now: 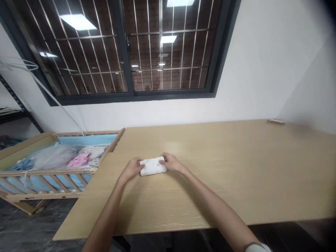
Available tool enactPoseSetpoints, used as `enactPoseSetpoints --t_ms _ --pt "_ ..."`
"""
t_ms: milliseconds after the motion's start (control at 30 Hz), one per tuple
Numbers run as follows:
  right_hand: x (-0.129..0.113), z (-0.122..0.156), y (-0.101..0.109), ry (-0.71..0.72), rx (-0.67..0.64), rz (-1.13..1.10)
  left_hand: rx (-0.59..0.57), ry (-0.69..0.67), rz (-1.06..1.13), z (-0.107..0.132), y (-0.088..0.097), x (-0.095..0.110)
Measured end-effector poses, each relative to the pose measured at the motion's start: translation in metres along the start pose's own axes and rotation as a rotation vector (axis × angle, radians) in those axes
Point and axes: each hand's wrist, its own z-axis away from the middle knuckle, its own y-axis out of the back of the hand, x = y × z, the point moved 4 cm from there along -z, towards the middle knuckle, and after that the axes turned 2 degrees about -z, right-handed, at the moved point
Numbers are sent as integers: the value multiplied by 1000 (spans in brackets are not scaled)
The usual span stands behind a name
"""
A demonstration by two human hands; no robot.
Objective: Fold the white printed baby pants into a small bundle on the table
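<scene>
A small white folded cloth with a faint print (153, 166) lies on the light wooden table (236, 168), a little left of its middle. My left hand (133, 167) grips the cloth's left end, fingers curled onto it. My right hand (170, 162) holds the right end the same way. Both forearms reach in from the bottom of the view.
A wooden baby cot (52, 175) stands against the table's left edge, holding blue bedding, a grey net and pink clothes (78, 160). A small flat object (276, 121) lies at the table's far right corner. A barred window fills the wall behind.
</scene>
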Motion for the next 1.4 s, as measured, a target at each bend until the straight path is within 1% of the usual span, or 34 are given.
enactPoseSetpoints --t_ms 67,133,267,367,433,500,533,567,600,667,733,800,900,1033,1133,1300,1400 --pt "11 -11 -6 -65 101 -30 40 47 -34 -16 -5 -4" --pt "21 -18 -14 -95 168 -66 79 89 -76 -23 -12 -8" --pt "39 -21 -27 -102 243 -102 136 127 -159 -21 -25 -15" --pt "41 -20 -30 -85 271 -73 171 109 -202 -18 -28 -16" --pt "33 -15 -27 -21 343 -4 209 80 -223 -17 -28 -13" --pt "17 -7 -24 112 414 121 261 37 -233 -14 -28 -5" --pt "8 -2 -25 196 412 192 286 11 -234 -12 -29 -1" --pt "-1 2 -28 281 375 260 303 -19 -231 -9 -32 4" --pt "-8 5 -33 354 308 318 306 -57 -223 -6 -36 9" --pt "-15 10 -44 451 139 401 263 -156 -201 1 -50 19" --pt "-15 12 -55 488 -6 458 181 -233 -193 6 -67 26" --pt "-10 11 -62 481 -86 501 104 -253 -211 9 -81 28" --pt "-3 9 -65 434 -111 534 51 -226 -270 8 -90 25" --pt "-3 10 -61 391 -127 534 52 -182 -345 6 -87 18" --pt "-4 12 -54 325 -139 520 59 -149 -387 6 -86 13" --pt "5 15 -39 204 -175 484 114 -98 -475 7 -87 6" --pt "8 17 -32 127 -183 457 157 -92 -499 5 -83 1"
